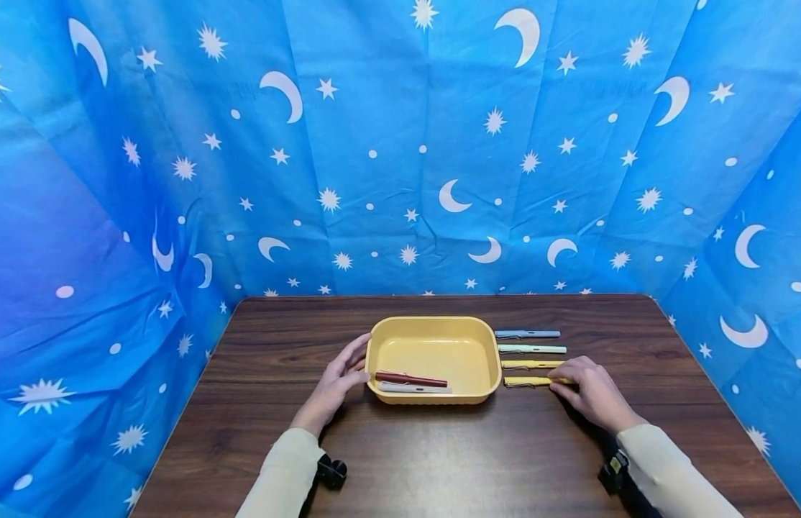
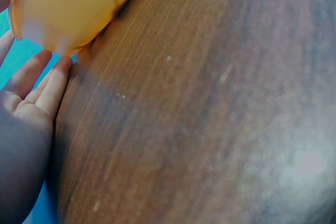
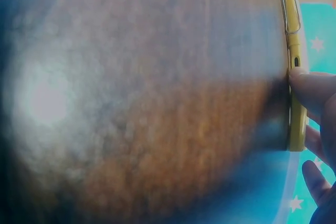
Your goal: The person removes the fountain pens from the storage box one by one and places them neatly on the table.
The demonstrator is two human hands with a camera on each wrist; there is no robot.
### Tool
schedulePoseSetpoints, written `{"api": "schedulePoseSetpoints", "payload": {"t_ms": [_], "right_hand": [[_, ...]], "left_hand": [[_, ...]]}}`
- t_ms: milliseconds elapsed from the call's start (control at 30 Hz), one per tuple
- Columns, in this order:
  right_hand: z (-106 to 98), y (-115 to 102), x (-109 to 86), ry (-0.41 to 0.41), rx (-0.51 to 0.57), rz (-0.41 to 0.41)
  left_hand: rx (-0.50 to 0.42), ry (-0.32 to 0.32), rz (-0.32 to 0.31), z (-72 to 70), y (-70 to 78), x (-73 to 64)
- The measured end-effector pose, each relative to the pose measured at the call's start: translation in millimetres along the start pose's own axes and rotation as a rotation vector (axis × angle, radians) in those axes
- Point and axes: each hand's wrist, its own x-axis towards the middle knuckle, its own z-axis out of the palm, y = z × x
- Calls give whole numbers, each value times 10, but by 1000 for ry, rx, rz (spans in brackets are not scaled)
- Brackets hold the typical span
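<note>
A yellow tray point(image 1: 433, 322) stands on the table with a dark red pen point(image 1: 411, 379) and a light grey pen point(image 1: 415, 388) lying inside, near its front wall. My left hand point(image 1: 336, 385) rests against the tray's left end, its fingers touching the outer wall, as the left wrist view also shows. To the tray's right, pens lie side by side: a blue-grey pen point(image 1: 530, 334), a pale green pen point(image 1: 533, 349) and a yellow pen point(image 1: 533, 365). In front of them, my right hand point(image 1: 594, 392) pinches the right end of another yellow pen point(image 3: 297, 98) between thumb and fingers.
The dark wood-grain table point(image 1: 439, 460) has its back edge against a blue curtain point(image 1: 387, 144) printed with white moons and stars. More of that curtain hangs at both sides. A black wrist camera point(image 1: 332, 472) sits below the left wrist.
</note>
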Motion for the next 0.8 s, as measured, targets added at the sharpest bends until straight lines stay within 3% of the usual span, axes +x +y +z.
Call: {"api": "schedulePoseSetpoints", "payload": {"t_ms": [333, 600, 800], "right_hand": [[-60, -37, 5, -70, 35, 90], [-137, -37, -2, -56, 76, 114], [-279, -72, 26, -19, 133, 183]], "left_hand": [[5, 0, -1, -7, -10, 10], [27, 16, -12, -3, -14, 21], [29, 18, -19, 0, -20, 0]]}}
